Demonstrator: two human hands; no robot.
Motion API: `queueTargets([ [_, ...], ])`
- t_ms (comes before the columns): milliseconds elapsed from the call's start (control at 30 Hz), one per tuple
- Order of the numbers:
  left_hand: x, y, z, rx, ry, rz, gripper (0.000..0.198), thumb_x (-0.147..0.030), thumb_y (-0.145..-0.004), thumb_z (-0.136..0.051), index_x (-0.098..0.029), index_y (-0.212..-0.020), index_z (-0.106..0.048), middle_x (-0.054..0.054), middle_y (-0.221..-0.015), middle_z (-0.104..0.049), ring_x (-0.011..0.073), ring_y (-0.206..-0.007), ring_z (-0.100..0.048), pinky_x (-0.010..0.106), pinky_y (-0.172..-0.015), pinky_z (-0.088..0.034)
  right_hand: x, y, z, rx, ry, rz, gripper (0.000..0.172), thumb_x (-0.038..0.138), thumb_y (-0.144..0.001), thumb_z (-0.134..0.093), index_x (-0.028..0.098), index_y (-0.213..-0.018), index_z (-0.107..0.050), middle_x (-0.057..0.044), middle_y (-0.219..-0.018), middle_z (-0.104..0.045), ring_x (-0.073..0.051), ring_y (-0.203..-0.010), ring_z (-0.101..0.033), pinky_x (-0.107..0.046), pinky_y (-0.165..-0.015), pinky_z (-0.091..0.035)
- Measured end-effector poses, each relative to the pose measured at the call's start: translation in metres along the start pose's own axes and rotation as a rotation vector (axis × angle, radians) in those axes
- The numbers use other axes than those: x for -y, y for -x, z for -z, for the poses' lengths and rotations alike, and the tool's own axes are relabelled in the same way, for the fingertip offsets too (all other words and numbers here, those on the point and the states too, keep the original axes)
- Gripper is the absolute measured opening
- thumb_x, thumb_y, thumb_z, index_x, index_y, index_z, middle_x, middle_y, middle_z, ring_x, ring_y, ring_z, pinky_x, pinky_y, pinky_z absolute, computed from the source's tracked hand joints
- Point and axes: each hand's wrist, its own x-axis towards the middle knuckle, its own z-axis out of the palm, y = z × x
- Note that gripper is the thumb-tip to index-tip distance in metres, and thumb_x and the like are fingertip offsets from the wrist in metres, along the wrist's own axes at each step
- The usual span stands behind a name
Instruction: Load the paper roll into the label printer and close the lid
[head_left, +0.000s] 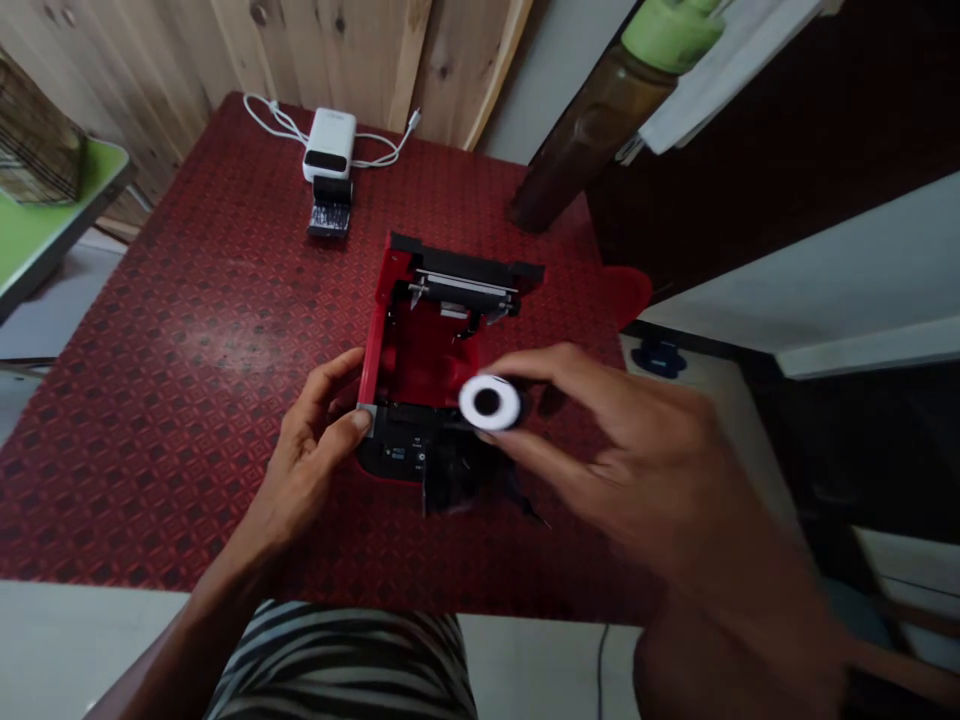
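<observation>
A small red and black label printer (435, 350) stands on the table with its top open, showing a red hollow and a black roller bar at the far side. My left hand (315, 440) grips the printer's left side, thumb on the near corner and fingers along the outer wall. Between thumb and fingers of my right hand (622, 440) is a small roll (490, 402), its white end with a dark core facing me. It is over the printer's near right part. Dark, shiny film (450, 475) hangs over the printer's front; where it attaches is unclear.
A white power bank (330, 140) with a white cable lies at the far side of the red patterned table (187, 350), beside a curled black strip (330, 208). A tall brown bottle with a green cap (585, 130) stands at the far right. Wooden boards rise behind.
</observation>
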Motion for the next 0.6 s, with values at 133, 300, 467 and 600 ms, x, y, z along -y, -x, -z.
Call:
queueTargets([
  [133,-0.005,0.001,-0.002,0.023,0.023,0.003,0.060,-0.050,-0.104,-0.082,-0.029,-0.158,-0.070,0.009,-0.167,-0.072,0.0373,-0.153,-0.069,0.056,-0.129,-0.056,0.009,-0.029,-0.033,0.115,0.186,-0.004,0.021,0.007,-0.101,-0.081,0.023,-0.114,-0.077,-0.008,-0.112,-0.088,-0.030,-0.105,-0.082,-0.044,-0.094,-0.066],
  [300,-0.007,0.002,-0.002,0.042,0.035,0.011,0.060,-0.049,-0.106,-0.080,-0.027,-0.160,-0.067,0.010,-0.169,-0.070,0.0374,-0.158,-0.065,0.057,-0.135,-0.051,0.012,-0.043,-0.058,0.186,0.271,-0.094,0.023,0.003,-0.102,-0.072,0.020,-0.115,-0.078,-0.012,-0.114,-0.086,-0.032,-0.111,-0.082,-0.046,-0.098,-0.063],
  [467,-0.007,0.002,-0.002,0.043,0.034,0.017,0.058,-0.047,-0.108,-0.078,-0.028,-0.161,-0.068,0.009,-0.171,-0.068,0.0378,-0.165,-0.058,0.057,-0.141,-0.042,0.001,-0.054,-0.071,0.231,0.314,-0.069,0.022,0.005,-0.099,-0.069,0.021,-0.110,-0.079,-0.011,-0.111,-0.086,-0.031,-0.106,-0.082,-0.043,-0.094,-0.062],
  [600,-0.008,0.003,-0.002,0.057,0.050,0.014,0.056,-0.046,-0.108,-0.078,-0.028,-0.161,-0.067,0.008,-0.172,-0.068,0.0371,-0.165,-0.058,0.056,-0.140,-0.043,-0.008,-0.064,-0.076,0.315,0.312,-0.081,0.020,0.005,-0.099,-0.067,0.022,-0.101,-0.077,-0.011,-0.101,-0.084,-0.031,-0.095,-0.080,-0.043,-0.086,-0.060],
])
